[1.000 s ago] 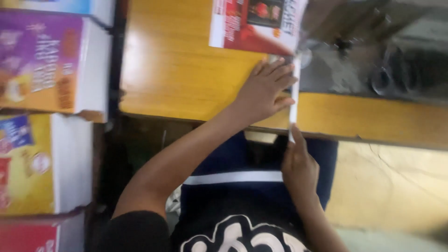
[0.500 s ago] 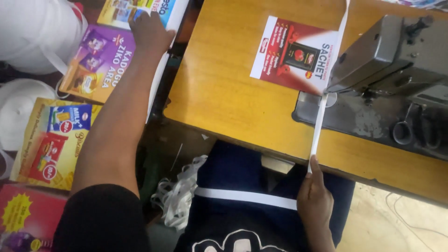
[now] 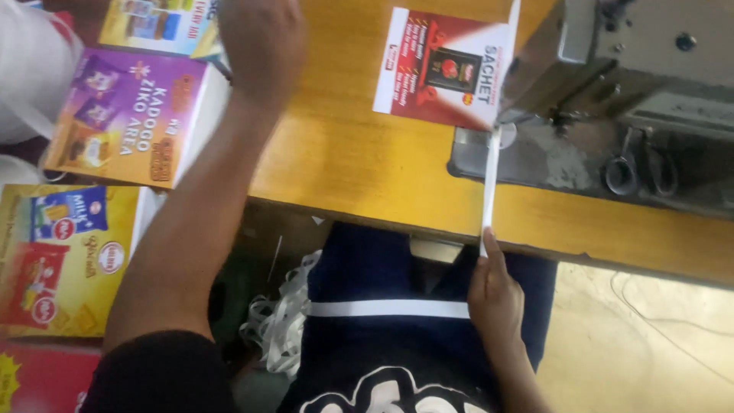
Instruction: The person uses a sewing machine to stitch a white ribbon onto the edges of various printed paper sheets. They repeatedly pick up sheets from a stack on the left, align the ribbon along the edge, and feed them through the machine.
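At five o'clock the right hand (image 3: 495,300) pinches white tape (image 3: 489,183) (taut); the left hand (image 3: 260,38), grip unclear, reaches cartons (image 3: 130,115); one-handed, tape may skew.

My left hand (image 3: 260,42) is cut off by the top edge, fingers unseen. The sewing machine (image 3: 627,69) runs past the frame. White strip (image 3: 489,183) end hidden under it.

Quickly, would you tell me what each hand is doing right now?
Left hand: on a stack of printed cards, grip unclear.
Right hand: pinching the white strip.
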